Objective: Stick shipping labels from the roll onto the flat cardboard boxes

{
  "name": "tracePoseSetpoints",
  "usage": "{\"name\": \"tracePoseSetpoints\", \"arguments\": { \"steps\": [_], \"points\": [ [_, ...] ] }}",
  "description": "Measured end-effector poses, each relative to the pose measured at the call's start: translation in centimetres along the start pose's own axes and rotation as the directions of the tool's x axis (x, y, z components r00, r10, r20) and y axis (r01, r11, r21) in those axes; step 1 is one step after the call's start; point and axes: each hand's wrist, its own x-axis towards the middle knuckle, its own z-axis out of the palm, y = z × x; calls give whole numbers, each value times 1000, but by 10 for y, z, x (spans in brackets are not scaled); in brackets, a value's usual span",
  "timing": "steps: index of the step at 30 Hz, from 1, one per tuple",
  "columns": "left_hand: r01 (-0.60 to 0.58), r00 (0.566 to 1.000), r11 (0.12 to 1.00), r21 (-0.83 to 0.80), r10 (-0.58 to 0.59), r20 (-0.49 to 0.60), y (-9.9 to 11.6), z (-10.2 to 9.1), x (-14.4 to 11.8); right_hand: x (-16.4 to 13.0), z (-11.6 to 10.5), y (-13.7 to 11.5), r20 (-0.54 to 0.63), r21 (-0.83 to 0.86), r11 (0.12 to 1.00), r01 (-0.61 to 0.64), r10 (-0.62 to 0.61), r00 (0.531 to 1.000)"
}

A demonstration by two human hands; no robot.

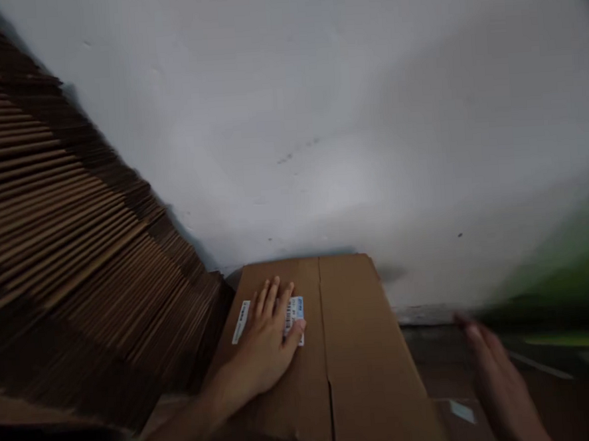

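Observation:
A brown cardboard box (359, 336) stands against the wall, its top flaps meeting at a seam down the middle. My left hand (269, 342) lies flat on the left flap with the fingers spread. Its thumb and forefinger partly cover a white and blue barcode label (298, 307). Left of the fingers a smaller white label (240, 322) is stuck on the same flap. My right hand (498, 374) is in the air to the right of the box, apart from it, blurred, with the fingers stretched out and nothing seen in it.
A tall stack of flattened cardboard (74, 214) rises on the left, close beside the box. Behind is a pale wall (318, 112), with a green patch (576, 250) at the right. Low on the right, a dark brown surface carries a small pale label (462, 411).

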Motion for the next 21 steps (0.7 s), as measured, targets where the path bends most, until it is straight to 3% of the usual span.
{"name": "tracePoseSetpoints", "arguments": {
  "steps": [3, 5, 7, 9, 11, 16, 21],
  "points": [
    [11, 998, 998, -58, -14, -53, -6, -3, 1, 45, -10, -105, 108, 12, 970, 241, -241, 964],
    [40, 996, 992, -117, -49, -73, -7, -8, 4, 65, 1, -166, 325, -6, 913, 407, -383, 865],
    [112, 985, 977, -181, -133, -112, -6, -13, 11, 73, 19, -202, 502, -68, 880, 470, -377, 778],
    [189, 967, 963, -191, -217, -135, -6, -16, 17, 73, 35, -214, 564, -128, 868, 479, -334, 755],
    [259, 940, 955, -147, -284, -191, -8, -14, 21, 68, 47, -212, 551, -158, 868, 470, -317, 772],
    [369, 892, 926, -72, -375, -253, -18, 12, 25, 60, 73, -195, 495, -143, 869, 473, -351, 795],
    [333, 923, 937, -101, -346, -166, -21, 18, 26, 61, 85, -192, 517, -183, 864, 469, -321, 794]
  ]
}}
